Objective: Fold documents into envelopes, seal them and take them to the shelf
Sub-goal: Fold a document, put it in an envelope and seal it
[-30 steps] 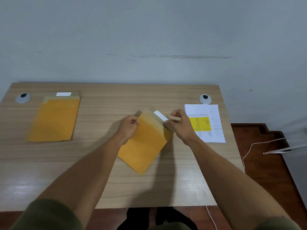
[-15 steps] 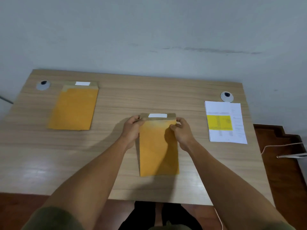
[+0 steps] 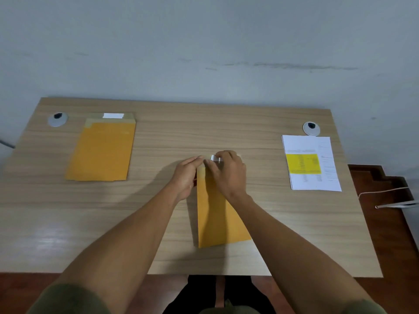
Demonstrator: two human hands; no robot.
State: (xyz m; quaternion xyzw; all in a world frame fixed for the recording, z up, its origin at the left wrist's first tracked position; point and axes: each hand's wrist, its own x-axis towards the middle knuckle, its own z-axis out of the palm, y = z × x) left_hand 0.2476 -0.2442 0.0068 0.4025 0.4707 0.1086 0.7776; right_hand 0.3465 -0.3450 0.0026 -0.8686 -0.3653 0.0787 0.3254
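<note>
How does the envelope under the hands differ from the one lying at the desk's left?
The center envelope is handled at its top by both the left hand and right hand; the left envelope lies untouched. The left envelope's flap with its white strip shows fully; the center envelope's is mostly hidden. Both are orange-brown and lie flat on the desk.

Single head-worn wide-angle view, looking forward and down, close over the desk point(image 3: 158, 141)
</note>
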